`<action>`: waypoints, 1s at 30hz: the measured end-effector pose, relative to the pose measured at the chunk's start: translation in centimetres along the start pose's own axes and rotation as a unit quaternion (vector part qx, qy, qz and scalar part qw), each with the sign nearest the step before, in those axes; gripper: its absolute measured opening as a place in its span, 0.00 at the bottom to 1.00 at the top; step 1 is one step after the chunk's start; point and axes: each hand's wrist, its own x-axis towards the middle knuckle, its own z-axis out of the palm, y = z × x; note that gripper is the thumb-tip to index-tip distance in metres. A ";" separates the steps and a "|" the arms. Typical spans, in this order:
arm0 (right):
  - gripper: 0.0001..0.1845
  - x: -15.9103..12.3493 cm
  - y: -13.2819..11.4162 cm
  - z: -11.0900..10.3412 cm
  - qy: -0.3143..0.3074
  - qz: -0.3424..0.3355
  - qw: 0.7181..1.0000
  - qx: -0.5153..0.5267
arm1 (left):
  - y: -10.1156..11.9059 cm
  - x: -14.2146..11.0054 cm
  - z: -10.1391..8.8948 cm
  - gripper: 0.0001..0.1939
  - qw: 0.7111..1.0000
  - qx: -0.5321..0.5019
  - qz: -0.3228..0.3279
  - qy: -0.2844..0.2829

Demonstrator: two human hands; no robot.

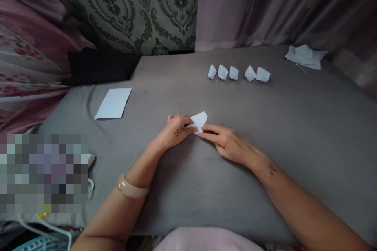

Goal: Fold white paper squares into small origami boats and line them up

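Observation:
A small folded piece of white paper (199, 121) sits on the grey cloth surface (188, 188) between my two hands. My left hand (176, 130) presses on its left side, fingers closed around the paper's edge. My right hand (226, 142) lies low with its fingertips against the paper's lower right side. A flat white paper sheet (113, 103) lies to the left. Farther back stands a row of several small folded paper pieces (234, 73).
A crumpled heap of white paper (304, 57) lies at the far right back. A black cushion (100, 66) sits at the back left against patterned wallpaper (141, 8). Floral and mauve fabric hang along the sides. A blurred patch covers the lower left corner.

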 end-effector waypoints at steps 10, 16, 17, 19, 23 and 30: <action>0.26 0.1 -0.3 0.6 0.007 0.010 0.999 -0.049 | -0.1 -0.4 0.0 0.12 0.998 0.024 -0.029 0.042; 0.24 0.2 -0.4 0.6 0.014 0.014 0.999 -0.041 | -0.4 -0.4 0.1 0.12 0.998 0.014 -0.029 0.045; 0.24 0.3 -0.3 0.6 0.016 0.014 0.999 -0.038 | -0.5 -0.3 0.1 0.13 0.998 0.015 -0.032 0.045; 0.24 0.3 -0.3 0.7 0.020 0.015 0.999 -0.036 | -0.4 -0.3 0.2 0.13 0.998 0.017 -0.037 0.047; 0.23 0.4 -0.3 0.7 0.022 0.016 0.999 -0.039 | -0.4 -0.2 0.4 0.12 0.997 0.024 -0.043 0.055; 0.21 0.7 -0.5 0.6 0.025 -0.001 0.999 -0.038 | -0.4 -0.1 0.7 0.11 0.995 0.043 -0.051 0.076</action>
